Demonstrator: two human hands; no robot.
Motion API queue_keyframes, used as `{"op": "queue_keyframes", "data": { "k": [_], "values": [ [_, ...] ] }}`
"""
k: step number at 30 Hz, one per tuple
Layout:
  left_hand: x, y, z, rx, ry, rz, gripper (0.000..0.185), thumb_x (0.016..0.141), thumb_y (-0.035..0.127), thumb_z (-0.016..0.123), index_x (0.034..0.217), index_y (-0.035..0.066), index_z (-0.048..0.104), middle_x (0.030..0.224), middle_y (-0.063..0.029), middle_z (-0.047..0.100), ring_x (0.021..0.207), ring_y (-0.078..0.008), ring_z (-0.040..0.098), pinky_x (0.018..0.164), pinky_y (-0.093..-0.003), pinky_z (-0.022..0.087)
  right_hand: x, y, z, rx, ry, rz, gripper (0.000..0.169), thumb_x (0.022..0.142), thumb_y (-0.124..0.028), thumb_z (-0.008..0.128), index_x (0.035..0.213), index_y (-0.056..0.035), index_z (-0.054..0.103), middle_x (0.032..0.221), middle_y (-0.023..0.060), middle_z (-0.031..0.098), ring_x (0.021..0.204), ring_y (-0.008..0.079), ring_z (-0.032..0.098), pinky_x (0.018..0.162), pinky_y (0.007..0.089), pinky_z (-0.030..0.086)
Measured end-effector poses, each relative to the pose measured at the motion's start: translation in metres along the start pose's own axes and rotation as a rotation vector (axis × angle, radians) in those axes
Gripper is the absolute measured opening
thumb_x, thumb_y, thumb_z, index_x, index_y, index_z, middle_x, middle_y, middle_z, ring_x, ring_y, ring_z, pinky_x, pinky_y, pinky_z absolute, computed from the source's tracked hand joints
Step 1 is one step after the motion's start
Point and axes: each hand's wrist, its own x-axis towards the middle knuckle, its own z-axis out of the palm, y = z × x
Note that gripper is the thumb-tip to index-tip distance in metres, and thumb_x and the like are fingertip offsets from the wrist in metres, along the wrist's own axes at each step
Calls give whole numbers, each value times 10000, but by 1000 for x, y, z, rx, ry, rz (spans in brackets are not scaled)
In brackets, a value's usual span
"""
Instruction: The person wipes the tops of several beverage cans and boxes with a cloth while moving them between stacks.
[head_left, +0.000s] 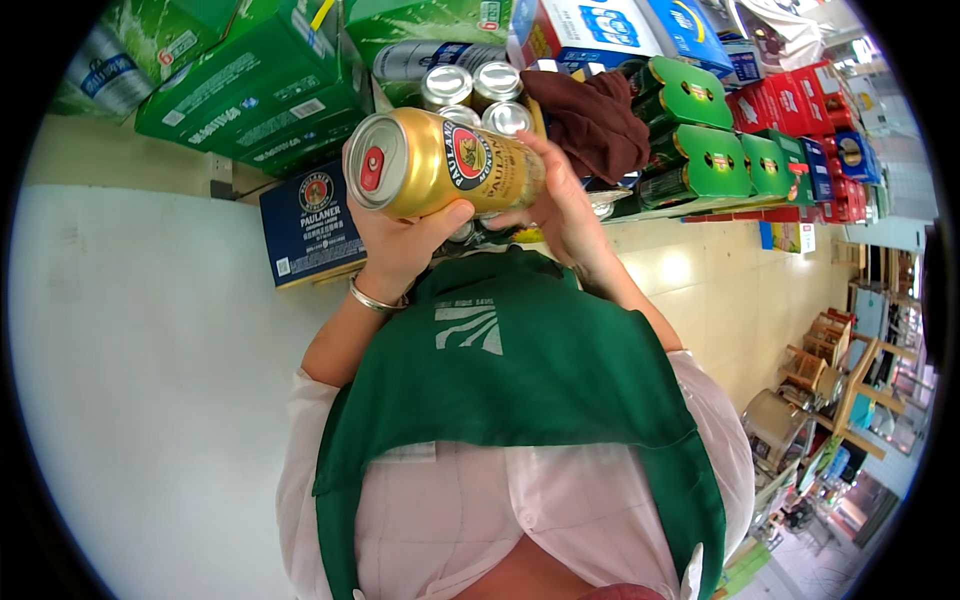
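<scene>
A gold Paulaner beer can (431, 161) lies tilted on its side before my chest, its silver lid with a red tab facing left. My left hand (397, 240), with a silver bangle at the wrist, grips it near the lid, thumb across the front. Around the base end curve the fingers of my right hand (562, 199), forefinger along the top edge and thumb below. Just beyond the can stand several upright cans (499, 81) with silver ends. To their right a dark brown cloth (589, 120) lies crumpled over packs.
At left stand a dark blue Paulaner carton (319, 221) and large green cartons (247, 97). Green can packs (697, 161) and red cartons (784, 105) line the right. A pale panel (150, 360) fills the left side; wooden chairs (814, 360) stand on the tiled floor (697, 292).
</scene>
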Motion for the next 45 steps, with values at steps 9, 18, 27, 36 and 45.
{"op": "queue_keyframes", "data": {
  "k": [9,18,27,36,45],
  "values": [
    [52,-40,71,642,-404,161,867,668,320,837,1331,-12,389,1278,-202,493,1233,-365,421,1039,-453,334,-5,-137,-50,-559,348,-700,541,757,-206,751,1190,-10,492,1070,124,594,947,221,614,805,313,531],
    [46,-81,87,896,-495,382,289,697,239,785,930,136,646,1139,-130,528,1092,-346,463,960,-441,359,37,-217,-30,-1564,137,-376,505,719,-291,779,1115,-41,589,859,68,612,796,131,562,713,287,461],
    [44,-84,89,920,-472,396,283,698,252,781,926,141,655,1134,-115,536,1092,-334,468,969,-438,353,39,-185,-40,-1712,75,-489,475,784,-299,752,1149,-36,598,993,99,678,888,158,662,755,285,522],
    [41,-83,88,908,-464,429,270,709,252,768,938,150,667,1150,-113,547,1132,-328,460,997,-448,333,28,-191,-50,-1643,102,-565,493,758,-292,765,1157,-46,612,1052,86,659,954,139,614,832,286,484],
    [51,-56,87,491,-287,373,455,805,236,718,1181,33,560,1176,-133,569,1097,-321,523,962,-394,394,18,-179,-128,-285,52,-535,413,885,-349,570,1189,-70,569,1083,130,638,946,261,651,757,369,573]
  ]
}}
